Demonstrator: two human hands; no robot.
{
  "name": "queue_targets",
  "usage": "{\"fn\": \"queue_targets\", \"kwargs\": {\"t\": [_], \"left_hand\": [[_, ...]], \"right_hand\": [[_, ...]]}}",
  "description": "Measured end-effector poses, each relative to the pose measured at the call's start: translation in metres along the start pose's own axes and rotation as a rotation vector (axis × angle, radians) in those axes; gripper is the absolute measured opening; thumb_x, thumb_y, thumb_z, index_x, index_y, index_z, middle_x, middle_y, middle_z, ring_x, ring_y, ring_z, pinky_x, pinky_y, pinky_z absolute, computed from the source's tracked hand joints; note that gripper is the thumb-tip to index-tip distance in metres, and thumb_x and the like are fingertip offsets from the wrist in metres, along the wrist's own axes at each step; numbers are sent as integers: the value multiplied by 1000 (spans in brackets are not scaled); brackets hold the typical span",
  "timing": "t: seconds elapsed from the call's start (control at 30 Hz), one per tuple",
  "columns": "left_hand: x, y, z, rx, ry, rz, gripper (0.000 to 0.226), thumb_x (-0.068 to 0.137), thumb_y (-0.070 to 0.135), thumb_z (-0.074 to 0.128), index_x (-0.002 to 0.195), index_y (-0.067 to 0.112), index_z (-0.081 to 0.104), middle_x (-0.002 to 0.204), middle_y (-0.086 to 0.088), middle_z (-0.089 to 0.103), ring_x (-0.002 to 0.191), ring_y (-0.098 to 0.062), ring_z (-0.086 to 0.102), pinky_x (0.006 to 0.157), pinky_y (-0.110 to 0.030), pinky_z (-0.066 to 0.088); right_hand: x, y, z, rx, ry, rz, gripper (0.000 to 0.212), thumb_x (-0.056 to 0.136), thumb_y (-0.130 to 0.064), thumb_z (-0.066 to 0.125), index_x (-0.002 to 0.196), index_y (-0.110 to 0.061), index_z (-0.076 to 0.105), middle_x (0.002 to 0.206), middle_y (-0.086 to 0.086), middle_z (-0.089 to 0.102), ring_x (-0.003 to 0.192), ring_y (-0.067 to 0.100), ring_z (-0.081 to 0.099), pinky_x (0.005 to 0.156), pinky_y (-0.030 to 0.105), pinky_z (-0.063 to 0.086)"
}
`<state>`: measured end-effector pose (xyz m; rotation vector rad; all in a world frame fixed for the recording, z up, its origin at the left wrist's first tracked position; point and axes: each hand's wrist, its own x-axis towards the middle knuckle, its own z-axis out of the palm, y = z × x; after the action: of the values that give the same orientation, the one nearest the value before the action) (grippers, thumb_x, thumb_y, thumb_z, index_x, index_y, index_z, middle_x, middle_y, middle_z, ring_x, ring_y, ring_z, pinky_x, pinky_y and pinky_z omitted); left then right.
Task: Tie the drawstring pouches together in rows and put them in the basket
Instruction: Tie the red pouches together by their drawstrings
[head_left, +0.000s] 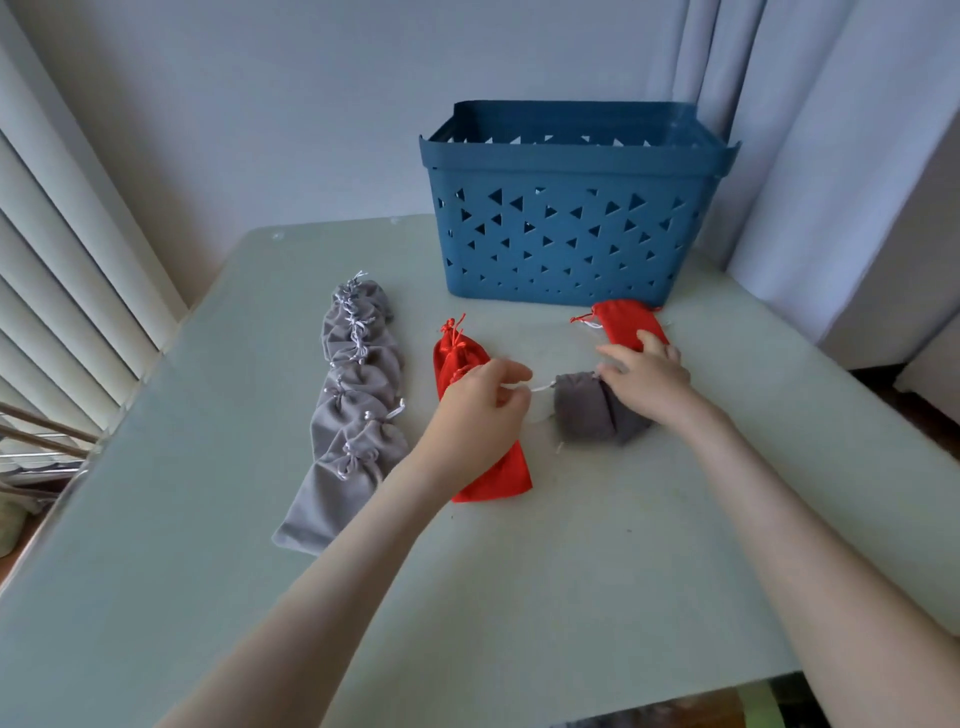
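Observation:
A dark grey pouch (584, 415) lies mid-table with its white drawstring (543, 387) stretched to the left. My left hand (480, 410) pinches that drawstring. My right hand (647, 382) rests on the pouch's right side, fingers spread and lightly bent. Under my left hand lies a row of red pouches (511, 467). Another red pouch (626, 325) lies in front of the blue basket (566, 234). A tied row of light grey pouches (356, 395) runs along the left of the table.
The pale green table (571, 571) has its front edge near me and its right edge beside grey curtains (831, 156). White blinds (62, 260) fill the left. Wooden rods (41, 431) stick out at the lower left.

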<state>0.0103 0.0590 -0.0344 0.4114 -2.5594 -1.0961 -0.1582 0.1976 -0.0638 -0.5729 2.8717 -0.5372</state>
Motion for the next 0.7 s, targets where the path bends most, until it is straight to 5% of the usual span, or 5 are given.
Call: {"fn": "queue_targets", "kwargs": {"t": [0.13, 0.3, 0.47, 0.6, 0.7], "left_hand": [[4, 7, 2, -20, -3, -1, 27, 95, 15, 47, 116, 18, 63, 114, 5, 63, 88, -1, 52, 67, 6, 31], [1, 3, 0, 34, -4, 2, 25, 95, 14, 47, 114, 18, 64, 105, 5, 62, 87, -5, 53, 68, -4, 33], [-7, -13, 2, 167, -73, 116, 22, 93, 13, 53, 111, 16, 65, 97, 3, 55, 90, -13, 55, 72, -8, 31], [-11, -12, -14, -87, -138, 14, 19, 95, 17, 52, 104, 21, 69, 99, 10, 66, 84, 7, 57, 77, -1, 36], [-11, -11, -26, -493, -177, -111, 25, 99, 24, 48, 103, 14, 71, 106, -2, 71, 101, -8, 64, 96, -20, 46]], "right_hand": [[11, 9, 9, -51, 16, 15, 44, 101, -30, 31, 144, -26, 39, 160, 7, 12, 145, 27, 9, 115, 40, 9], [15, 12, 5, 150, 394, -99, 35, 94, -2, 40, 126, 5, 53, 136, 20, 49, 126, 34, 42, 102, 36, 29], [-16, -2, -22, 601, 622, -202, 42, 90, 11, 36, 124, 2, 58, 120, 9, 58, 106, 14, 53, 83, 1, 31], [-29, -13, -27, 988, 405, -179, 40, 94, 4, 42, 127, -11, 58, 111, 3, 62, 102, 11, 55, 95, 22, 40], [-47, -27, -27, 1471, 72, -268, 39, 92, 13, 39, 122, -3, 58, 120, 11, 63, 117, 19, 59, 104, 29, 44]]}}
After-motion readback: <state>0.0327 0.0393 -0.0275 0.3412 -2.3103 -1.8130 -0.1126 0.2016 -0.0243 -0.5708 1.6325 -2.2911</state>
